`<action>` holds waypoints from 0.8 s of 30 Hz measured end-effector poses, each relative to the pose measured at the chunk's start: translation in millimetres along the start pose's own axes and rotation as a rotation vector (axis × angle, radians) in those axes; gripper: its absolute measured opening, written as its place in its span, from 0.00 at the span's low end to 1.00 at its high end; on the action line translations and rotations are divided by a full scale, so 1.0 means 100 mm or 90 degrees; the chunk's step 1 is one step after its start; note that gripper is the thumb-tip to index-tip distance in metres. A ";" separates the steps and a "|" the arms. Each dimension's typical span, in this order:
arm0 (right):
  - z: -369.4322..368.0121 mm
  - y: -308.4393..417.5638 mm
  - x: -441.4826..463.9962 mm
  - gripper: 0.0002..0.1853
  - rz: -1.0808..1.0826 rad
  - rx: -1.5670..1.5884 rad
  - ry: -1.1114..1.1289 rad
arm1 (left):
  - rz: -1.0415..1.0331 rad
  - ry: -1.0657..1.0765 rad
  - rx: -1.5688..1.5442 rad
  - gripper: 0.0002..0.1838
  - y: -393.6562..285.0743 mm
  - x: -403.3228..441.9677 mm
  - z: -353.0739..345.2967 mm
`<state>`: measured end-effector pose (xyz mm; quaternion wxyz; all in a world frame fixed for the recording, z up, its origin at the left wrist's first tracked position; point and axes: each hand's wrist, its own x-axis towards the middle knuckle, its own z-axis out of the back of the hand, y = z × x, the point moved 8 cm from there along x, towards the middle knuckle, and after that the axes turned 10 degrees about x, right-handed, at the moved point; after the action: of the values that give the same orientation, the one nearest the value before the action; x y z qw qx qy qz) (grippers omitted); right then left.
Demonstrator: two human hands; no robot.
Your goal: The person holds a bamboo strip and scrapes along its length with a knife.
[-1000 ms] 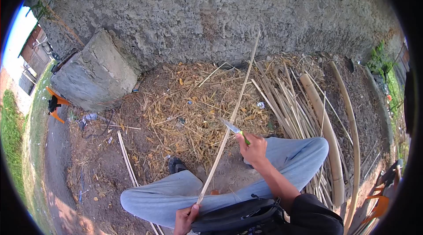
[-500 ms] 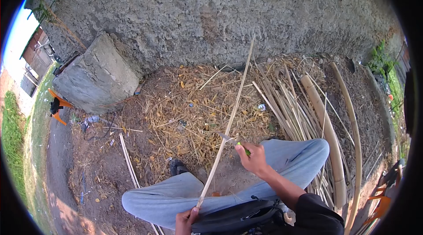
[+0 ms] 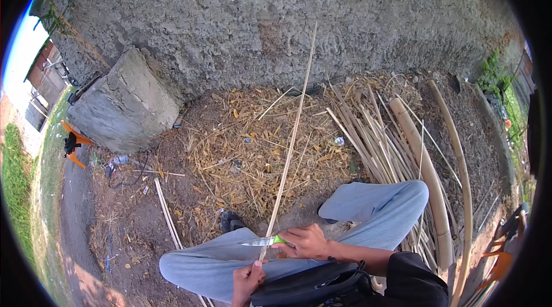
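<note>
A long, thin bamboo strip (image 3: 291,145) slants up and away from my lap, its far tip in front of the grey wall. My left hand (image 3: 248,280) pinches the strip near its lower end, above my left thigh. In my right hand (image 3: 306,242) is a knife (image 3: 260,242) with a green handle, the fingers wrapped round it. The blade points left and lies across the strip, a little above my left hand. A black bag (image 3: 310,281) rests at my waist.
Bamboo strips (image 3: 376,140) lie piled on the right, beside a thick bamboo pole (image 3: 422,174) and a thinner curved pole (image 3: 458,163). A concrete block (image 3: 129,103) stands at the left, before the rough wall (image 3: 368,25). Dry leaves and shavings (image 3: 253,146) cover the ground.
My right hand and the knife have moved down the bamboo strip, close to my left hand. The strip's far end has swung left and up, and my left hand has risen slightly.
</note>
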<state>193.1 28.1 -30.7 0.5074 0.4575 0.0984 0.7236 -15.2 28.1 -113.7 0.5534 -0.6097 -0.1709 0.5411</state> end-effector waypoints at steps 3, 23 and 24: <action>0.02 0.05 0.00 0.16 0.026 -0.037 -0.014 | -0.005 0.020 -0.046 0.20 -0.03 -0.04 -0.02; 0.59 -0.66 0.28 0.12 -0.190 -0.129 -0.245 | -0.004 0.023 0.073 0.17 -0.03 -0.23 0.07; 0.74 -0.85 0.30 0.13 -0.236 -0.128 -0.276 | -0.006 0.023 0.074 0.17 -0.05 -0.31 0.10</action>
<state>302.7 68.8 -23.5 0.6827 0.5230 -0.0022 0.5103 -32.9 10.0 -92.9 0.5932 -0.5858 -0.1319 0.5362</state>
